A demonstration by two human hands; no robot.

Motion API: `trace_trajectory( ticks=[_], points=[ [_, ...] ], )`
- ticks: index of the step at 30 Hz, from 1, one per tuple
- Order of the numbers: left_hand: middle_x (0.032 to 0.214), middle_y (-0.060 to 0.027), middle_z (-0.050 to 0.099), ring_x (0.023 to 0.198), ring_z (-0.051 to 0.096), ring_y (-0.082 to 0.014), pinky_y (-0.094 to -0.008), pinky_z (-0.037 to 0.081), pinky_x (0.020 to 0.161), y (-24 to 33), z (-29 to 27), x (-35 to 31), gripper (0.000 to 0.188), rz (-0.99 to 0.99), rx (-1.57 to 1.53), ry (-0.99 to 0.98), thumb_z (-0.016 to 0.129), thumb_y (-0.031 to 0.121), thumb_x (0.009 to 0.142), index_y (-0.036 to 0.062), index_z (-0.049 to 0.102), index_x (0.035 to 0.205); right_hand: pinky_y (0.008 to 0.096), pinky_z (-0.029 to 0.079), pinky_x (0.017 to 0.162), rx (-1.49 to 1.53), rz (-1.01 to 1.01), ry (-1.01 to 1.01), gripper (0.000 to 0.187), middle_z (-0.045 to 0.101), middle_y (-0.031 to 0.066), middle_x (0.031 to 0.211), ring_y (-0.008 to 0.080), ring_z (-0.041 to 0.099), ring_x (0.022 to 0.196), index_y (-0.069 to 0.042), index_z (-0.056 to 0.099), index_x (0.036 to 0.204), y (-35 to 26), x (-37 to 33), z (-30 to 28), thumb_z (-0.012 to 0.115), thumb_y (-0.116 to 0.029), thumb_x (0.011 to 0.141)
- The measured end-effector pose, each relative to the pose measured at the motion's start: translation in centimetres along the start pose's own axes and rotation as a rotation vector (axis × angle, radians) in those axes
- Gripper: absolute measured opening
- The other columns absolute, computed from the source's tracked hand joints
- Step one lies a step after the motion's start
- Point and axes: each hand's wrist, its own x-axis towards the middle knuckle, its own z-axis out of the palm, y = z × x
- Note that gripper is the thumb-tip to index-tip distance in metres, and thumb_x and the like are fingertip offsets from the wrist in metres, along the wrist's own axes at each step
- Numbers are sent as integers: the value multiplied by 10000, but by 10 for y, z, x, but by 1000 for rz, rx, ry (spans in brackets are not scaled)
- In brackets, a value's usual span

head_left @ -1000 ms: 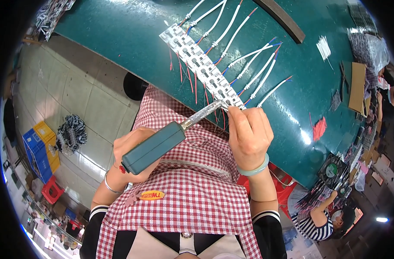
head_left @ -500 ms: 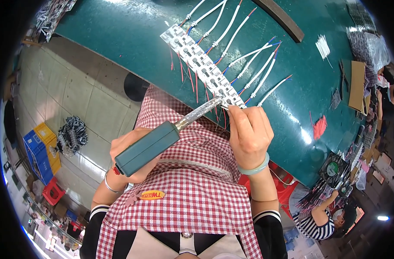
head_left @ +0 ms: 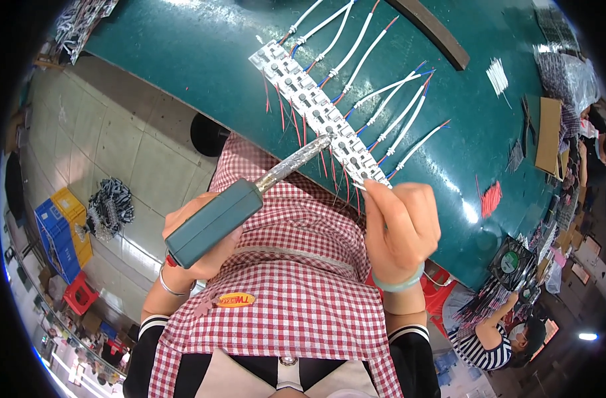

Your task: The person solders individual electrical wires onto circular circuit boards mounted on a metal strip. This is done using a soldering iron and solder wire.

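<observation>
Left hand [head_left: 200,242] clamped around the grey-green handle of a soldering iron [head_left: 250,199], foil-wrapped barrel slanting up toward a long strip of circuit boards [head_left: 316,109]. Right hand [head_left: 399,229] curled, fingertips pinching the strip's near end at the edge of the green table [head_left: 203,60]. White leads with red and blue wires [head_left: 382,99] fanning from the strip's far side, thin red wires along the near side. Red-checked apron [head_left: 283,265] below both hands.
</observation>
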Motion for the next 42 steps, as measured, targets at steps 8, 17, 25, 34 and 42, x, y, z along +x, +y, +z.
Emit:
trace_trajectory(
  ticks=[8, 17, 25, 34, 42],
  points=[
    [863, -185, 678, 761, 703, -317, -364, 581, 688, 3, -5, 2, 242, -34, 14, -20, 714, 15, 660, -73, 688, 884, 334, 403, 525, -6, 37, -50, 243, 473, 58, 685, 213, 516, 613, -56, 684, 901, 16, -3, 32, 735, 49, 688],
    [854, -170, 668, 734, 664, -308, -357, 533, 698, -5, -5, 3, 263, 5, -19, -53, 733, 13, 688, -55, 670, 934, 343, 419, 516, -35, 58, -125, 264, 469, 56, 688, 213, 520, 618, -77, 684, 915, 15, 1, 31, 725, 47, 685],
    [821, -155, 655, 720, 668, -307, -358, 536, 661, -3, -2, 8, 223, -11, -42, -46, 732, 0, 690, -61, 664, 893, 347, 416, 515, -61, 63, -140, 245, 458, 56, 698, 213, 514, 622, -75, 682, 907, 13, 1, 30, 729, 32, 691],
    [786, -136, 621, 666, 624, -258, -333, 480, 591, -5, -8, 5, 222, -11, -40, -50, 730, 44, 695, -53, 650, 879, 347, 412, 511, -64, 51, -127, 226, 451, 56, 697, 212, 511, 619, -67, 679, 902, 13, 1, 30, 726, 26, 702],
    [825, -172, 665, 732, 701, -323, -348, 567, 640, -1, -10, 7, 245, 10, -10, 6, 693, -24, 616, -76, 671, 854, 345, 413, 545, -58, 43, -106, 228, 475, 56, 710, 219, 518, 634, -62, 674, 889, 14, 2, 32, 734, 29, 690]
  ],
)
